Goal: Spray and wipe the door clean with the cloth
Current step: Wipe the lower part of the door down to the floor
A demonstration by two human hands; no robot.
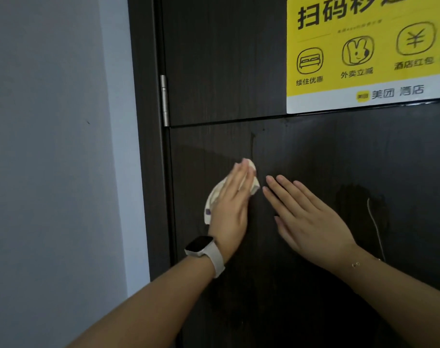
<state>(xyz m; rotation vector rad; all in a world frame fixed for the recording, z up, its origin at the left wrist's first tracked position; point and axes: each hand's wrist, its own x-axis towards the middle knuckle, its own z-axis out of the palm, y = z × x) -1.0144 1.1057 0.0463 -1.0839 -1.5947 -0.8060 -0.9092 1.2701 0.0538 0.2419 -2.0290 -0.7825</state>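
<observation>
The dark wood-grain door fills the middle and right of the view. My left hand, a watch on its wrist, presses a cream cloth flat against the door's lower panel with straight fingers. The cloth shows above the fingertips and along the hand's left side. My right hand lies flat and bare on the door just to the right, fingers straight and pointing up-left. Wet streaks and a drip mark show on the panel above the cloth. No spray bottle is in view.
A yellow poster with black characters is stuck on the door's upper right. A metal hinge sits on the door's left edge beside the dark frame. A grey wall fills the left. A thin pale cord hangs at right.
</observation>
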